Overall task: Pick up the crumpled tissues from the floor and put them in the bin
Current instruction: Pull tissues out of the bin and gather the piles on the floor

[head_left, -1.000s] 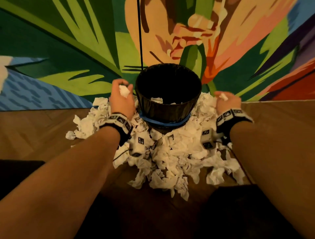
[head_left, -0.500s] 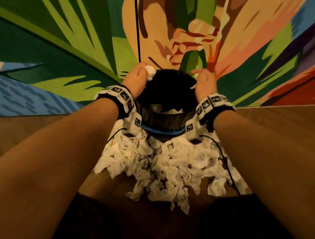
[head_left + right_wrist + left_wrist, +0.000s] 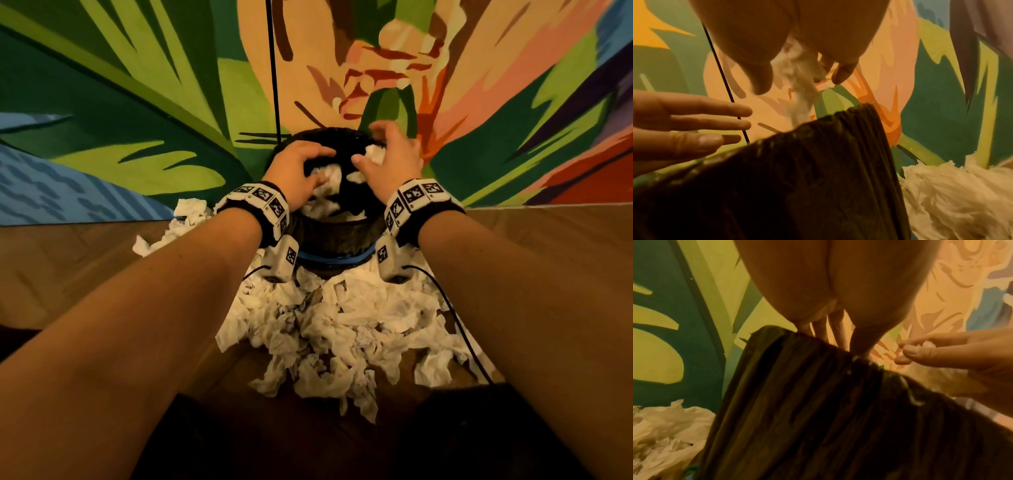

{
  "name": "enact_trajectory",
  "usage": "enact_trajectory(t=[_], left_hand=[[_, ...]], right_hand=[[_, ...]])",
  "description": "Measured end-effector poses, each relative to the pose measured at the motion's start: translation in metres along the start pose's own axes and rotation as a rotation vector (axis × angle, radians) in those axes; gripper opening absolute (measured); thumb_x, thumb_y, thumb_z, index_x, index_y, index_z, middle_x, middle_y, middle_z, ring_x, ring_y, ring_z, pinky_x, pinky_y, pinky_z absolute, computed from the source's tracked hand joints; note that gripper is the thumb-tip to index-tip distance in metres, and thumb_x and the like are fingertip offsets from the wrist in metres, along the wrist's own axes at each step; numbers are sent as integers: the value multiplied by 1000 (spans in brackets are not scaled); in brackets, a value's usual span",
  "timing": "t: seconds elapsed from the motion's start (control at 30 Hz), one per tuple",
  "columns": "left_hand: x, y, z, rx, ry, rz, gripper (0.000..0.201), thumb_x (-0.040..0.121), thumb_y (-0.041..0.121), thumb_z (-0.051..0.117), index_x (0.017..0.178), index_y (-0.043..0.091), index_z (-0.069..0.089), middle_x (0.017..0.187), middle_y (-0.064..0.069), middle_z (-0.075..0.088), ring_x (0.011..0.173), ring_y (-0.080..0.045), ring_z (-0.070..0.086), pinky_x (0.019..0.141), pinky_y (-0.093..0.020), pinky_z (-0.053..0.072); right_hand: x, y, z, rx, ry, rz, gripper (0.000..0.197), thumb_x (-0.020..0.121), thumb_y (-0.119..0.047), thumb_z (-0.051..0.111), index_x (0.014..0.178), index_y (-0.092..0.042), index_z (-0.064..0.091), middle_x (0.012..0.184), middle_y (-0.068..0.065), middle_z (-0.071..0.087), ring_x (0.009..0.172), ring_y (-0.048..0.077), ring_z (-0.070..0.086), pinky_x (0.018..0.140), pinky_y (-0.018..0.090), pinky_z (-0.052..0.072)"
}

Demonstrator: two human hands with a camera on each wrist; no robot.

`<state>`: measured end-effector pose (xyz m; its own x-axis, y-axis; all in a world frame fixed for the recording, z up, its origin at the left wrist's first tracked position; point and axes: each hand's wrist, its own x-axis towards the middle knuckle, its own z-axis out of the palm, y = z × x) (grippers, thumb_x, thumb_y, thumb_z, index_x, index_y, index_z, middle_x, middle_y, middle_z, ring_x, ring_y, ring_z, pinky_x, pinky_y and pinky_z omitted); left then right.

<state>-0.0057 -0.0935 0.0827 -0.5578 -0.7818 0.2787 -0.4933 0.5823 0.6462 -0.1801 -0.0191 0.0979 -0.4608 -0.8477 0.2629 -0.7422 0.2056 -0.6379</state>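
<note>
A black-lined bin point(image 3: 342, 236) with a blue band stands on the wooden floor against the wall. My left hand point(image 3: 318, 164) and right hand point(image 3: 370, 144) hover over its mouth with fingers spread. A white tissue point(image 3: 329, 180) drops below the left hand and another tissue point(image 3: 374, 156) slips from under the right palm. In the right wrist view that tissue point(image 3: 797, 81) falls, blurred, between the thumb and fingers toward the bin point(image 3: 797, 178). The left wrist view shows my left hand point(image 3: 828, 332) with straight fingers over the bin's edge point(image 3: 818, 402). Crumpled tissues lie inside.
A big heap of crumpled tissues point(image 3: 342, 325) covers the floor in front of the bin, with more at its left point(image 3: 188, 212) and right point(image 3: 962, 194). A painted wall rises right behind. A thin black cable point(image 3: 272, 68) hangs down it.
Both hands rose from the heap at the bin's sides to above its mouth, each carrying a tissue. Their fingers have now spread and the tissues are dropping in.
</note>
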Motion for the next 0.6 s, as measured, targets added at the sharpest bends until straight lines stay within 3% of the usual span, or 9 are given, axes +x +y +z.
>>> enact_trajectory(t=[0.07,0.13,0.2,0.3,0.4,0.47,0.53,0.6], left_hand=[[-1,1,-3,6,28,13,40,84,12,71,123,22,66,129,-1,57,124,-14,50,108,-19,29],[-4,1,-7,-6,77,35,32,85,13,70,116,20,69,122,0,60,118,-13,52,104,-17,31],[-9,2,-11,-27,116,57,21,87,16,68,107,19,71,112,1,62,108,-10,55,99,-17,35],[-19,2,-15,-82,169,65,11,93,26,61,96,22,71,89,8,64,77,2,54,74,-10,40],[-36,-1,-14,-163,199,62,30,97,37,51,75,22,65,59,8,56,55,-2,49,55,-15,37],[-52,-4,-11,-135,189,82,40,97,38,49,61,19,51,49,7,40,47,-5,39,50,-20,31],[-67,-8,-5,-73,116,114,44,97,36,48,55,25,38,46,7,33,44,-9,36,48,-23,29],[-82,-13,0,16,10,160,44,96,37,46,54,29,34,44,5,33,42,-12,38,47,-23,29]], right_hand=[[0,3,-4,30,-10,-18,76,76,-46,75,140,-40,35,127,-10,55,127,20,38,100,40,33],[0,6,-5,71,8,-17,81,76,-51,73,143,-41,30,129,-8,54,127,21,40,104,41,35],[2,9,-5,126,62,9,67,83,-51,64,142,-39,34,124,-6,55,124,21,42,105,43,37],[6,21,-10,276,203,126,44,88,-41,55,130,-37,43,110,-7,59,114,20,52,99,46,44],[-1,50,-19,356,356,306,24,89,-35,53,112,-38,44,94,-9,60,92,16,61,83,42,52],[-18,78,-21,343,422,430,20,92,-29,53,111,-27,45,89,-8,57,80,15,58,68,30,47],[-43,107,-18,278,376,572,14,95,-26,51,107,-21,45,98,0,60,80,19,54,61,23,37],[-67,126,-16,156,232,677,11,97,-30,47,102,-20,49,108,8,61,83,23,51,71,27,36]])
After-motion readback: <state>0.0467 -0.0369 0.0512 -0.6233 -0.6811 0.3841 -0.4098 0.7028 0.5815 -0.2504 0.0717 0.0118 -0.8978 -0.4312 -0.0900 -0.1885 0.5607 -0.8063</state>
